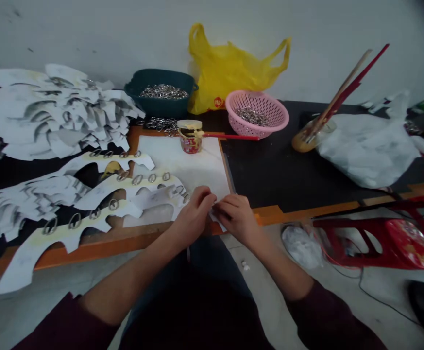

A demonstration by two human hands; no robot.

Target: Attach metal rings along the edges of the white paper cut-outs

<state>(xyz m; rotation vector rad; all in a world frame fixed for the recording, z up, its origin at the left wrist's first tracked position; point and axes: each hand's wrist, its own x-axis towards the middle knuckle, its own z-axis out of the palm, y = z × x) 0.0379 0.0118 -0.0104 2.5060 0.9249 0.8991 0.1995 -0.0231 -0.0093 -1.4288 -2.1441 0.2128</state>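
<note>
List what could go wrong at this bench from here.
The white cut-out strip overhangs the orange board edge, so a knock could shift its metal rings. The red stick lies against the paste-smeared jar and might roll onto the white sheet. The left hand and right hand work beside the strips and could snag them.

No wording can be read clearly. The small jar (190, 144) left of the pink plastic basket (257, 113) carries a red and yellow label, its print too small and blurred to make out. Behind the basket, the yellow plastic bag (229, 63) shows a small round red emblem (218, 102), also illegible. Right of the basket, the red stool's seat (412, 243) has blurred printed decoration.
</note>
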